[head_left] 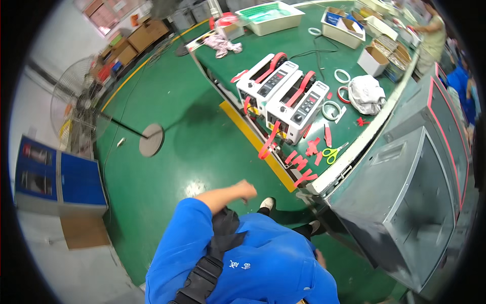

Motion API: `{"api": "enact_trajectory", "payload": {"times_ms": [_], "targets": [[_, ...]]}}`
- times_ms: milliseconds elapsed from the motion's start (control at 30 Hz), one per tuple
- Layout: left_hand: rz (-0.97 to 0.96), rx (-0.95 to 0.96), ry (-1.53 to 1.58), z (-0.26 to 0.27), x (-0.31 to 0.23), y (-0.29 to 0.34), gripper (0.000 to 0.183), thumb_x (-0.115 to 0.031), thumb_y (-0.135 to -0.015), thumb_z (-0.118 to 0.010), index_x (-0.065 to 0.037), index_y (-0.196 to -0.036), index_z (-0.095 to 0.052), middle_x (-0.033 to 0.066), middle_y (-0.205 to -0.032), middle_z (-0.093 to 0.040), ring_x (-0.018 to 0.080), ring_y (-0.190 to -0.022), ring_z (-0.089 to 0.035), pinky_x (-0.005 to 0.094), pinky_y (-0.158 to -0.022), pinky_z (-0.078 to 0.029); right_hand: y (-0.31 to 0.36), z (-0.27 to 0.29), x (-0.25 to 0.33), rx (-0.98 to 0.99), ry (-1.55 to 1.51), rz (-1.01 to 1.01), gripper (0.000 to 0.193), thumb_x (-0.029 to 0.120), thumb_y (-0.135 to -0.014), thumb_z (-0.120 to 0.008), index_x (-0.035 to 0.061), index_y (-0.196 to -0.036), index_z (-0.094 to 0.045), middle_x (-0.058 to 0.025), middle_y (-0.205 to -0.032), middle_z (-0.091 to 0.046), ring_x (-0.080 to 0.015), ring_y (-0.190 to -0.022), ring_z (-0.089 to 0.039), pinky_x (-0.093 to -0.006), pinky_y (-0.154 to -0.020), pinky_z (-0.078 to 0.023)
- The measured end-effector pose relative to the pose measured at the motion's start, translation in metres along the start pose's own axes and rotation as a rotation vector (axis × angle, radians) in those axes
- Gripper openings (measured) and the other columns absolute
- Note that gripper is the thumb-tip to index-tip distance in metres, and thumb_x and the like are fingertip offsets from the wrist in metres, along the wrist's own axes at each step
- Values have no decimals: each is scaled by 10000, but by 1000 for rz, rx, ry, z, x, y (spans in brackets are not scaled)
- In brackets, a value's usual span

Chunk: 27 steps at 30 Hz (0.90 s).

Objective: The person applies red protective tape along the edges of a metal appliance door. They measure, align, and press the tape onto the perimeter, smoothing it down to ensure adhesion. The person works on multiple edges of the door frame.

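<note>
Looking down past a blue shirt (273, 243) toward the corner of a green-topped table (263, 45). Out in front of the body, over the floor and short of the table: left hand (246, 190), fingers seemingly curled, too small to tell whether spread, pressed together or pinching anything. Low beside the shirt, mostly hidden: right hand (321, 258), grip impossible to tell.

Up and to the right of the left hand, well apart from both grips: loose red strips (313, 147), scattered at the table corner, some close to the rim. Just beside the strips: scissors (331, 153) with yellow-green handles, lying flat, probably placed there for easy reach. Set side by side along the table's left edge: two white tape machines (307, 107), with red tape (302, 88) running over the top of each. Fronts toward the edge, presumably to let tape come out freely; from the nearer one, a red length (268, 144) hanging past the edge, touching neither hand.

To the right of the machines, pale rings (324, 110) lying flat, perhaps kept near as spares. Beside the table, a large grey casing (359, 207), nearer to the right hand than to the left.
</note>
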<state>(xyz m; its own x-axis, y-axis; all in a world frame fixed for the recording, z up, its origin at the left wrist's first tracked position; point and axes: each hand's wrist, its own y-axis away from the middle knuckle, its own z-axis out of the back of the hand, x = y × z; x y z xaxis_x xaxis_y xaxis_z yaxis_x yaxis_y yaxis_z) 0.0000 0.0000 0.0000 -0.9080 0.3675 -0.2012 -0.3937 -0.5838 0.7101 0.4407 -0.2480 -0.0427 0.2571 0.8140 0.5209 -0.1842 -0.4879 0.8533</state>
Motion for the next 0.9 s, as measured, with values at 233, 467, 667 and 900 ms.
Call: {"api": "enact_trajectory", "payload": {"times_ms": [233, 467, 667, 900], "targets": [[135, -1213, 1099, 121, 158, -59, 476, -259, -752, -667, 29, -1103, -526, 122, -982, -603, 174, -879, -574, 287, -775, -446, 28, -121, 27, -125, -352, 122, 245, 235, -853, -508, 37, -988, -558, -88, -916, -610, -173, -770, -607, -269, -626, -478], [48, -1133, 1298, 131, 179, -78, 275, -262, -712, -692, -8, -777, -608, 30, -708, -592, 94, -648, -519, 234, -587, -406, 55, -167, 33, -90, -199, 152, 247, 198, -870, -479, -2, -996, -551, -122, -882, -616, -195, -739, -622, -265, -616, -501], [-89, -785, 903, 32, 195, -14, 242, -241, -784, -637, -18, -702, -590, 53, -663, -607, 100, -618, -541, 257, -568, -426, 51, -182, 34, -94, -179, 137, 259, 215, -867, -483, 3, -1000, -549, -119, -879, -613, -176, -733, -614, -246, -591, -487], [192, -640, 918, -79, 227, 81, 207, -226, -795, -620, -23, -759, -607, 68, -634, -600, 131, -557, -556, 290, -543, -442, 45, -215, 72, 7, 215, 411, 206, 145, -864, -504, 4, -1005, -555, -101, -877, -613, -139, -752, -598, -236, -660, -476]]}}
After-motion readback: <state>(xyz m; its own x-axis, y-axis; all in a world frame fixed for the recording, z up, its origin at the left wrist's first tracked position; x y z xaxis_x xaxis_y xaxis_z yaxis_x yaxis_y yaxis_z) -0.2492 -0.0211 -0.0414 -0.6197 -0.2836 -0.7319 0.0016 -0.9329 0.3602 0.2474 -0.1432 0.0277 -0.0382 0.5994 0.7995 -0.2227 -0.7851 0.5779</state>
